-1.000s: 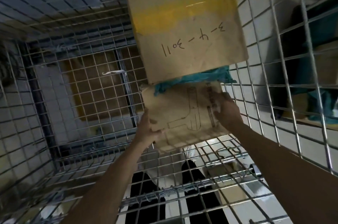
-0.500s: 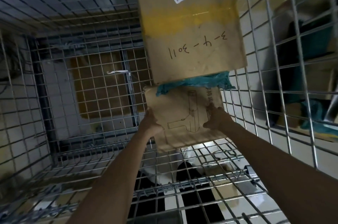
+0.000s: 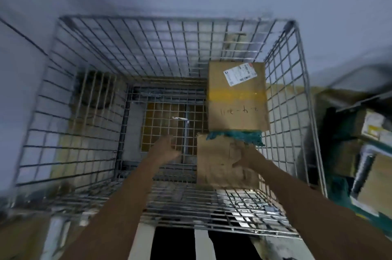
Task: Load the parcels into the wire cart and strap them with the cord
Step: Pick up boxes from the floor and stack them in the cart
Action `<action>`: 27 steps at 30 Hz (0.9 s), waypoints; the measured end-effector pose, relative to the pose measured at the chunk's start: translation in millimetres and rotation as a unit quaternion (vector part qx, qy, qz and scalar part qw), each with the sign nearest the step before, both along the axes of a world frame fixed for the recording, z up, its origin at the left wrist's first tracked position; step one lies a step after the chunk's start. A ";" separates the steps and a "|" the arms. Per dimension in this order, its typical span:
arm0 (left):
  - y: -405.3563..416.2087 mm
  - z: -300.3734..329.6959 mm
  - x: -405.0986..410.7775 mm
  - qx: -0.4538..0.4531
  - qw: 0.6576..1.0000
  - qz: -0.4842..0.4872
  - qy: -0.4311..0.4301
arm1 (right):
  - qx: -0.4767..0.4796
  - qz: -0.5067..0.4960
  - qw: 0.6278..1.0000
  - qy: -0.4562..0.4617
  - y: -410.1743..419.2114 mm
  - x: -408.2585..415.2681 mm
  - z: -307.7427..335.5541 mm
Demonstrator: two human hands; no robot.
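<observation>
The wire cart stands open-topped in front of me, seen from above through heavy blur. A large brown parcel with a white label and yellow tape stands against its right wall. In front of it sits a smaller brown parcel with teal tape along its top edge. My right hand rests on the small parcel's face with the thumb spread; blur hides its fingers. My left hand hovers open to the left of that parcel and touches nothing. No cord shows.
The cart's left half holds only its mesh floor, with brown cardboard showing through. A pale wall lies behind the cart. At the right, outside it, stands a dark shelf with more boxes.
My head has pulled back and up, so the whole cart rim now shows. My left hand has let go of the small parcel and moved left. My right hand stays on it.
</observation>
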State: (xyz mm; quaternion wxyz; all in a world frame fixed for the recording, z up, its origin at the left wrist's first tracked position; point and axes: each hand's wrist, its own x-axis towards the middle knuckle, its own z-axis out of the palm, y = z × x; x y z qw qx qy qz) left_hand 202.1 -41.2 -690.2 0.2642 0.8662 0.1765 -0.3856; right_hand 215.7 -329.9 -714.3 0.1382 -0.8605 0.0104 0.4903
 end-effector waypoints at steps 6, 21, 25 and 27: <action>53.8 148.8 -28.1 0.055 0.989 0.028 -0.131 | 0.021 0.128 0.985 -0.118 71.9 20.7 138.1; 191.8 314.9 -417.2 0.177 0.922 0.269 -0.217 | 0.123 0.442 0.852 -0.252 321.0 -238.2 355.6; 210.3 310.5 -547.5 0.184 0.896 0.362 -0.178 | 0.138 0.510 0.810 -0.254 371.5 -332.1 364.0; 208.9 307.8 -596.6 0.197 0.887 0.395 -0.138 | 0.152 0.534 0.796 -0.241 388.6 -368.1 362.3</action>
